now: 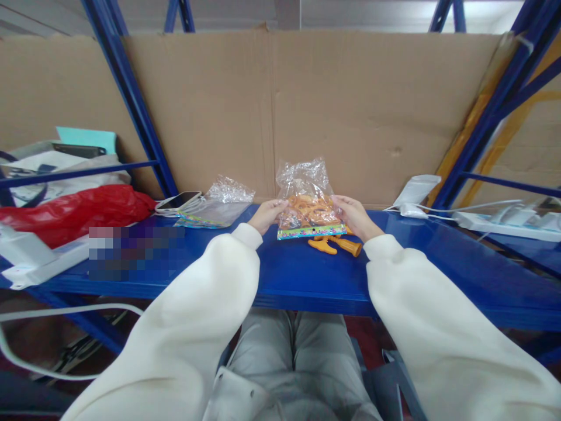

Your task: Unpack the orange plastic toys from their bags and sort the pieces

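Between my two hands is a clear plastic bag (309, 211) with several orange plastic pieces inside and a colourful printed strip along its near edge. My left hand (268, 215) pinches the bag's left side. On the opposite side, my right hand (354, 217) grips the right edge with the fingers closed. The bag's crinkled far end rises toward the cardboard. Loose orange plastic pieces (323, 245) lie on the blue table just in front of the bag, partly covered by it; their exact kind is not clear.
Flat clear bags (217, 207) lie left of my hands beside a phone (184, 200). A red plastic bag (83, 211) and white power strip (48, 257) are farther left. Another power strip (508, 225) with cables sits right. A cardboard wall (342, 111) stands behind the blue table (307, 280).
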Demonstrator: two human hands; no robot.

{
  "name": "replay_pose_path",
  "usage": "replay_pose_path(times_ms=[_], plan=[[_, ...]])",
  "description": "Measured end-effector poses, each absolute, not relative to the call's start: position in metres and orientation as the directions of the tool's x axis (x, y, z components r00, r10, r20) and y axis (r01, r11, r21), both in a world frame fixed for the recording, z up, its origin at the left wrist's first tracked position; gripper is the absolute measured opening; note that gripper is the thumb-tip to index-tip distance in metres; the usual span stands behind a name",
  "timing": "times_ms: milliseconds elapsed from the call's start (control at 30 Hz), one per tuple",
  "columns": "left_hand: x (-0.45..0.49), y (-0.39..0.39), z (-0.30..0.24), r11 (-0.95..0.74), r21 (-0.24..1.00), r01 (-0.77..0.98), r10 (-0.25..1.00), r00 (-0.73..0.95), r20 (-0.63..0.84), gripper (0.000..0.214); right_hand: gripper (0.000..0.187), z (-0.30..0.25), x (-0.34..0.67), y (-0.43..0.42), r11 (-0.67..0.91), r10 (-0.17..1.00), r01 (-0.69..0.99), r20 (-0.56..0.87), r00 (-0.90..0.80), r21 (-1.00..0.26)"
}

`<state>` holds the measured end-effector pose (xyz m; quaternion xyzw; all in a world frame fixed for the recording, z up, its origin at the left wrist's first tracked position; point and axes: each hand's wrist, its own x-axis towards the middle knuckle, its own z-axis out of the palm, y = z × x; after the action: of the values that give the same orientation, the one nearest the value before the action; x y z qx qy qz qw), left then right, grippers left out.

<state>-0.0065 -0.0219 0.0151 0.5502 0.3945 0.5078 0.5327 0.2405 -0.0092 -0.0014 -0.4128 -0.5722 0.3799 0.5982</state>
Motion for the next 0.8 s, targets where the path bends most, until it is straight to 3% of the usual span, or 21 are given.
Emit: replay_pose_path(times_ms=[167,433,667,800], plan=[[-0.006,-0.021,0.016,-0.142,0.985,-0.097,0.977,0.149,0.155,0.039,0.046,-0.002,0.243,-0.009,0.385,0.918,0.030,0.386,0.089,-0.923],[-0.004,-0.019,0.017,-0.252,0.968,-0.016,0.965,-0.077,0.250,0.036,0.042,-0.004,0.231,-0.010,0.458,0.872,0.110,0.470,0.137,-0.882],[0.001,-0.019,0.014,-0.213,0.976,0.054,0.970,-0.107,0.218,0.030,0.038,-0.007,0.231,-0.011,0.510,0.819,0.216,0.547,0.172,-0.832],[0.001,-0.010,0.005,-0.326,0.941,0.095,0.924,-0.179,0.338,0.032,0.036,-0.008,0.228,-0.011,0.530,0.786,0.281,0.588,0.191,-0.800]])
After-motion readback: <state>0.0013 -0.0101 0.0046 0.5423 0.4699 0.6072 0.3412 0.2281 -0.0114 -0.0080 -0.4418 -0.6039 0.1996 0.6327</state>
